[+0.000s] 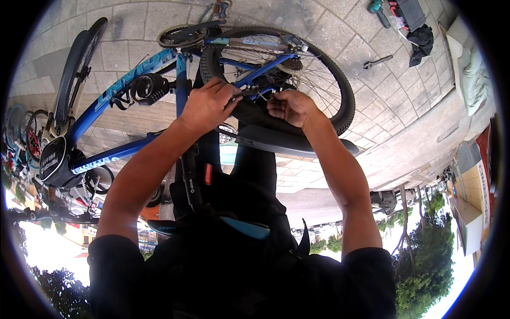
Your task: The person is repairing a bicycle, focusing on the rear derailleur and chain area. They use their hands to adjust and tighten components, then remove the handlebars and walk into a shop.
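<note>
Work is centred on the rear brake area of one blue bicycle (85,122), laid across the frame from left to upper centre. Its rear wheel (346,101) is seen at upper centre; a small dark metal part (248,92) sits by the stays, exact kind cannot be told. That part is flanked by the hands: left hand (211,105) just to its left, fingers bent and tips brought up to it; right hand (292,108) to its right, fingers curled, thumb near the index. Hands are kept apart; whether anything is clamped in either cannot be told, tips partly hidden. One black mudguard (297,141) is seen below the wheel, one cassette (292,64) at the hub, one chainring (183,36) at upper centre-left. The ground is surfaced with grey paving slabs (340,26), outdoors. One wrench (378,62) is left on the slabs, upper right; beyond it, one teal-handled tool (378,13) and one black cloth (421,45). Several bicycles (34,135) are parked at far left; trees (425,260) are shown at lower right.
</note>
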The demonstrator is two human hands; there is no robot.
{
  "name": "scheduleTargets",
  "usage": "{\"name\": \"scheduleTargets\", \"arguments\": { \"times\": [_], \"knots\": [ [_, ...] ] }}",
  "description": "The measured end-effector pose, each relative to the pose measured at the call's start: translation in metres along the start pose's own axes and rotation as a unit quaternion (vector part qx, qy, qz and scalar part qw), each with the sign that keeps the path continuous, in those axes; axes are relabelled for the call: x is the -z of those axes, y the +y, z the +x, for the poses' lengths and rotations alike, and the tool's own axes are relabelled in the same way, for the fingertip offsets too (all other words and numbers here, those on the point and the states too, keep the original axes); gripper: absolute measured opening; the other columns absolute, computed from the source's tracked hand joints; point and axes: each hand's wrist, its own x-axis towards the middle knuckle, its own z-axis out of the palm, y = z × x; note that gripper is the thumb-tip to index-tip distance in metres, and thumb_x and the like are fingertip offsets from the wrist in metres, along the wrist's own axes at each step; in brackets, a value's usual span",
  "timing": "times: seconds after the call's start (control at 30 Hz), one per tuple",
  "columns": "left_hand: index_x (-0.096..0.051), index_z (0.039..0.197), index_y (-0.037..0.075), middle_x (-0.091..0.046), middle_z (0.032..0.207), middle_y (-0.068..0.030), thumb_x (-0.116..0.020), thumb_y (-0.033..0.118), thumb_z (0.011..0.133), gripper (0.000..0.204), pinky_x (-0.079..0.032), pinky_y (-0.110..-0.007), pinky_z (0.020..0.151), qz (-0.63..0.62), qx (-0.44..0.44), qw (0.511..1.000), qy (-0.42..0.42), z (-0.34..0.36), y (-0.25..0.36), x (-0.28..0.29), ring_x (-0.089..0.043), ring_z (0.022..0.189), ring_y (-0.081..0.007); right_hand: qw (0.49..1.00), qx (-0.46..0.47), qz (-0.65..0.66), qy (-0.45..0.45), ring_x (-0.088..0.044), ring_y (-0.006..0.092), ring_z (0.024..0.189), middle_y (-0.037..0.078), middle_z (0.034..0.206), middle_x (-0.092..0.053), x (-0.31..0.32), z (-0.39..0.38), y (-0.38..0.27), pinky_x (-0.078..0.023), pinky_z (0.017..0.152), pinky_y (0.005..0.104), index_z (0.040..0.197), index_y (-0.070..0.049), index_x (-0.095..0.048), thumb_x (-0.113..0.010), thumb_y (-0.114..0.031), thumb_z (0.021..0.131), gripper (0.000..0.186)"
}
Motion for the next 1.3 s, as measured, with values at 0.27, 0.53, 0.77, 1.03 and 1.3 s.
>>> {"name": "scheduleTargets", "arguments": {
  "times": [0.27,0.53,0.77,1.03,1.3],
  "knots": [
    [-0.071,0.097,0.007,-0.074,0.089,-0.0080,-0.084,0.010,0.083,0.019,-0.060,-0.040,0.067,0.000,0.000,1.000,-0.005,-0.006,-0.003,-0.004,-0.072,0.084,-0.0287,0.470,0.578,-0.667,0.020,-0.069,0.0262,0.076,0.012,0.088,-0.066,-0.031,-0.036,0.020,-0.054,0.060,0.0382,0.090,-0.005,-0.067,-0.068,-0.007,0.087,0.004],
    [-0.072,0.098,0.008,-0.074,0.090,-0.0074,-0.082,0.010,0.084,0.018,-0.061,-0.038,0.069,0.005,0.001,1.000,-0.014,-0.002,-0.004,0.001,-0.073,0.088,-0.0288,0.267,0.476,-0.831,-0.106,-0.073,0.0267,0.083,0.008,0.088,-0.072,-0.073,-0.057,0.006,-0.058,0.070,0.0415,0.091,-0.007,-0.073,-0.068,-0.010,0.082,0.011],
    [-0.071,0.095,0.010,-0.075,0.089,-0.0045,-0.083,0.013,0.083,0.018,-0.061,-0.037,0.070,0.008,0.032,0.999,-0.011,-0.007,-0.003,-0.006,-0.072,0.089,-0.0263,0.786,0.361,-0.498,0.061,-0.073,0.0270,0.076,0.013,0.093,-0.071,-0.032,-0.053,0.001,-0.057,0.064,0.0394,0.108,0.001,-0.063,-0.053,-0.015,0.105,0.019],
    [-0.071,0.094,0.010,-0.074,0.088,-0.0042,-0.084,0.012,0.082,0.017,-0.061,-0.036,0.071,0.014,0.020,1.000,-0.010,-0.004,-0.004,-0.004,-0.073,0.089,-0.0262,0.977,0.167,-0.125,0.044,-0.069,0.0237,0.073,0.015,0.090,-0.068,-0.017,-0.023,0.011,-0.057,0.057,0.0361,0.112,0.002,-0.061,-0.049,-0.019,0.109,0.024],
    [-0.070,0.092,0.009,-0.074,0.088,-0.0044,-0.084,0.011,0.081,0.017,-0.061,-0.036,0.071,0.011,0.021,1.000,-0.012,-0.003,-0.002,-0.003,-0.073,0.089,-0.0266,0.985,0.158,-0.049,0.048,-0.066,0.0224,0.071,0.012,0.087,-0.066,-0.007,-0.014,0.016,-0.057,0.059,0.0383,0.114,-0.001,-0.059,-0.051,-0.018,0.106,0.021]
  ]
}}
